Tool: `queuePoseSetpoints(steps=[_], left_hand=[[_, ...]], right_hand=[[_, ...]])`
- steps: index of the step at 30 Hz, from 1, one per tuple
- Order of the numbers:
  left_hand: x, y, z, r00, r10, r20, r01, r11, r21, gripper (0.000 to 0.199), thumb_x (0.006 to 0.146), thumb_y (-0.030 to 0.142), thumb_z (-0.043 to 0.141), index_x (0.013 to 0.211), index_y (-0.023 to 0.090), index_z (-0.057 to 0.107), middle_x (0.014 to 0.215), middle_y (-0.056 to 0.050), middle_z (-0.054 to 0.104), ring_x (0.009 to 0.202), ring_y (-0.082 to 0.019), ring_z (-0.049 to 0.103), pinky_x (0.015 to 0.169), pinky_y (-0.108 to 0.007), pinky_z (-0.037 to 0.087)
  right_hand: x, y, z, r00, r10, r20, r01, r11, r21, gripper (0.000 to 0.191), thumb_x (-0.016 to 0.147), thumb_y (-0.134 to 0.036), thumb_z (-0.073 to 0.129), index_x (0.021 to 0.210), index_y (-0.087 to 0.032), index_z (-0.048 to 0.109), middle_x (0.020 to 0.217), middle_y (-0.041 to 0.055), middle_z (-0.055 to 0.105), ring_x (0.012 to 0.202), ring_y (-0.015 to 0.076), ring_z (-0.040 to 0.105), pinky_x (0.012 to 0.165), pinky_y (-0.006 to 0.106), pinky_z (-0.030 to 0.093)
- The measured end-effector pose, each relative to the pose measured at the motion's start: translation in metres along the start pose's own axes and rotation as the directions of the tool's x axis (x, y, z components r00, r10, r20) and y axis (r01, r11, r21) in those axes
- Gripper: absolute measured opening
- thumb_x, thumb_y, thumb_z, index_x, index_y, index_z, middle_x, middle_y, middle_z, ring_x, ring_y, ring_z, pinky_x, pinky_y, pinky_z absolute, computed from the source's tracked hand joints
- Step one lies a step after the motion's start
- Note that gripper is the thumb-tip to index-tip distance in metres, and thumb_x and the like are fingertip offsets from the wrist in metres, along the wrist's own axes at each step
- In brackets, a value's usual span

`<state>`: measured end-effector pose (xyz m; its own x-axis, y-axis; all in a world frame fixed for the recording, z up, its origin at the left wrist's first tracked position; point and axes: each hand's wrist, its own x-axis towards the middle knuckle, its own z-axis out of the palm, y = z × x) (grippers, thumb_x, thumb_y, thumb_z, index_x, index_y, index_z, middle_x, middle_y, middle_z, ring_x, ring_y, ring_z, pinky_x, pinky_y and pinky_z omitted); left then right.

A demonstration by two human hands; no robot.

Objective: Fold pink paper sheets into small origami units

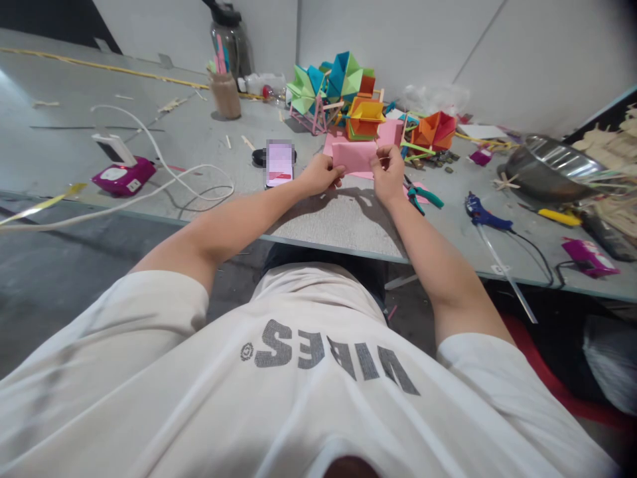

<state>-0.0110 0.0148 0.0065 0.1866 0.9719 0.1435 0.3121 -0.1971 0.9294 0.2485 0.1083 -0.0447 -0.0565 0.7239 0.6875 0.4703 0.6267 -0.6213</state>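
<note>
Between my two hands is a sheet of pink paper (pixel 354 158), raised a little above the table. My left hand (pixel 321 174) pinches its left end, and my right hand (pixel 388 174) grips the right end with thumb and fingers. More pink paper (pixel 391 133) lies or stands just behind it. Beyond the hands sit folded paper shapes in green and blue (pixel 343 76), with a yellow and orange folded piece (pixel 365 119) in front. Teal-handled pliers (pixel 424 196) rest right of my right hand. A phone (pixel 280 164) with a lit screen is left of my left hand.
A blue glue gun (pixel 488 214) lies right, its stick over the table edge, near a metal bowl (pixel 552 166) and a yellow-handled tool (pixel 560 217). At left are a purple power socket (pixel 124 176) and white cable (pixel 199 196). A jar (pixel 225 96) and dark bottle (pixel 231 40) stand behind.
</note>
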Motion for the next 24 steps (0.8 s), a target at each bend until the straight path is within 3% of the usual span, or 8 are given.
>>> queuePoseSetpoints(steps=[8,12,16,20,24], left_hand=[[-0.002,0.004,-0.001,1.000,-0.015,-0.005,0.015,1.000,-0.006,0.037,0.130,0.014,0.070,0.094,0.019,0.072,0.083,-0.005,0.081,0.067,-0.012,0.071,0.072,-0.025,0.058],[-0.002,0.003,-0.001,1.000,0.005,-0.017,-0.005,1.000,-0.026,0.022,0.116,0.001,0.076,0.103,0.019,0.074,0.086,-0.005,0.082,0.068,-0.014,0.072,0.073,-0.027,0.060],[-0.001,0.001,0.000,0.999,-0.004,-0.037,0.001,0.998,-0.065,0.033,0.103,-0.007,0.074,0.121,0.020,0.076,0.090,-0.003,0.081,0.073,-0.016,0.074,0.076,-0.030,0.063],[-0.003,0.004,0.002,0.997,-0.060,-0.046,0.055,0.993,-0.108,0.041,0.105,-0.005,0.072,0.136,0.021,0.076,0.092,-0.002,0.082,0.074,-0.017,0.075,0.080,-0.032,0.064],[-0.005,0.009,0.002,0.995,-0.088,-0.047,0.083,0.991,-0.106,0.027,0.114,-0.001,0.068,0.128,0.021,0.075,0.087,0.000,0.079,0.069,-0.015,0.071,0.073,-0.030,0.058]], right_hand=[[0.001,-0.016,-0.004,0.999,0.027,0.043,-0.025,0.999,-0.034,0.075,0.108,-0.103,0.075,0.093,-0.033,0.051,0.094,0.0042,0.055,0.098,0.0323,0.067,0.105,0.058,0.066],[-0.001,-0.023,-0.006,0.998,0.024,0.050,-0.022,0.999,-0.039,0.075,0.109,-0.096,0.080,0.087,-0.033,0.046,0.088,0.0016,0.044,0.092,0.0304,0.058,0.103,0.058,0.065],[-0.001,-0.030,-0.007,0.997,0.051,0.066,-0.048,0.998,-0.044,0.075,0.110,-0.089,0.086,0.083,-0.034,0.044,0.084,0.0008,0.043,0.089,0.0290,0.055,0.101,0.056,0.065],[-0.002,-0.036,-0.006,0.996,0.068,0.065,-0.065,0.997,-0.048,0.072,0.111,-0.078,0.091,0.080,-0.033,0.044,0.083,0.0002,0.044,0.087,0.0277,0.055,0.101,0.055,0.064],[-0.002,-0.040,-0.007,0.993,0.094,0.071,-0.089,0.993,-0.072,0.071,0.112,-0.070,0.095,0.079,-0.033,0.044,0.082,-0.0003,0.044,0.085,0.0271,0.055,0.101,0.055,0.064]])
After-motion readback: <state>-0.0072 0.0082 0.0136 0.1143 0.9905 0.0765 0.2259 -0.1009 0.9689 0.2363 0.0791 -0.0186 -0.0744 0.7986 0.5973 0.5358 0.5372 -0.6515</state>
